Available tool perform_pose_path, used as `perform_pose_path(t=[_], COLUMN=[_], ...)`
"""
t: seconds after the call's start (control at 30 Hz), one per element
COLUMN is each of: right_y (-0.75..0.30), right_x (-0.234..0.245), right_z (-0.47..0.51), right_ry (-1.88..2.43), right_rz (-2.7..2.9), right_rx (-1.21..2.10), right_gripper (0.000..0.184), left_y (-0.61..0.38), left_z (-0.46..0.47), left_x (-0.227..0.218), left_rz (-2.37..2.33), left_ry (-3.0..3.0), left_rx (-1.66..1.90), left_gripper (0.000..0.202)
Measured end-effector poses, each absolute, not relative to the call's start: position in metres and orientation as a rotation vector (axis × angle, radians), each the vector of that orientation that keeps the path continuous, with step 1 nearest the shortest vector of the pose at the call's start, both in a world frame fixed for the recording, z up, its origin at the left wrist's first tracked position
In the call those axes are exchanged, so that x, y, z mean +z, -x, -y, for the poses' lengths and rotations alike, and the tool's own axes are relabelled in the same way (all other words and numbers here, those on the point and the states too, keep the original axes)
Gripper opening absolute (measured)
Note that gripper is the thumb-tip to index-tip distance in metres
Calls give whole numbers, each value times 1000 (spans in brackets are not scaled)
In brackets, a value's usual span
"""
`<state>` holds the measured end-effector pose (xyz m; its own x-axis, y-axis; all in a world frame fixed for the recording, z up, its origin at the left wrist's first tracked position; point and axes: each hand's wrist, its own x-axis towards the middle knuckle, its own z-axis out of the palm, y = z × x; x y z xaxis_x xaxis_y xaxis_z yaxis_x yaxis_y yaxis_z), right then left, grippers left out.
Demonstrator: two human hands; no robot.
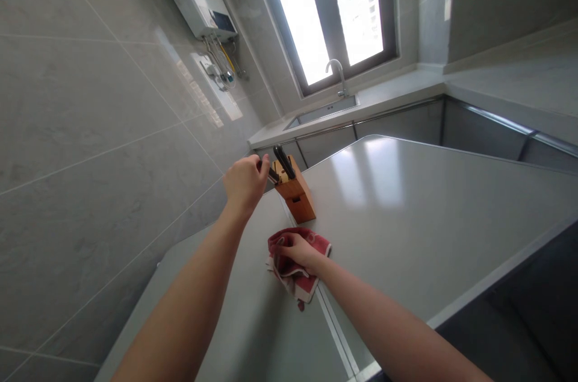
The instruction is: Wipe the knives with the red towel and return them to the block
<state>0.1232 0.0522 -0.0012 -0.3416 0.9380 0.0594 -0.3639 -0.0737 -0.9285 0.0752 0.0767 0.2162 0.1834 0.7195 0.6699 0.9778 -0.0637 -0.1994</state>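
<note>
Your left hand [246,183] is curled at a slim black knife handle [271,174] that juts from the top of a wooden knife block [295,198]. From this angle, you probably can't tell whether the fingers have closed on it. A second black knife handle [283,162] stands just beside it, its long axis slanting up out of the block. Your right hand [303,251] is pressed palm-down on a crumpled red terry towel [293,282], which lies just in front of the block on a pale grey stone countertop [406,219]. Your left hand is the nearer to the knives.
</note>
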Motion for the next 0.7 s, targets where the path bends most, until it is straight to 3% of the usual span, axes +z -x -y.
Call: perform_pose_path(t=[0.37,0.7], right_y=[-125,-124], right_x=[3,0], right_z=[-50,-51], right_ry=[757,712], right_rz=[1136,1132], right_rx=[1640,1636], right_gripper=[41,42], left_y=[-84,-94], left_z=[-80,-72], left_x=[213,225], left_rz=[1657,1635], left_ry=[1866,1914], left_rx=[-371,-440], left_gripper=[47,48])
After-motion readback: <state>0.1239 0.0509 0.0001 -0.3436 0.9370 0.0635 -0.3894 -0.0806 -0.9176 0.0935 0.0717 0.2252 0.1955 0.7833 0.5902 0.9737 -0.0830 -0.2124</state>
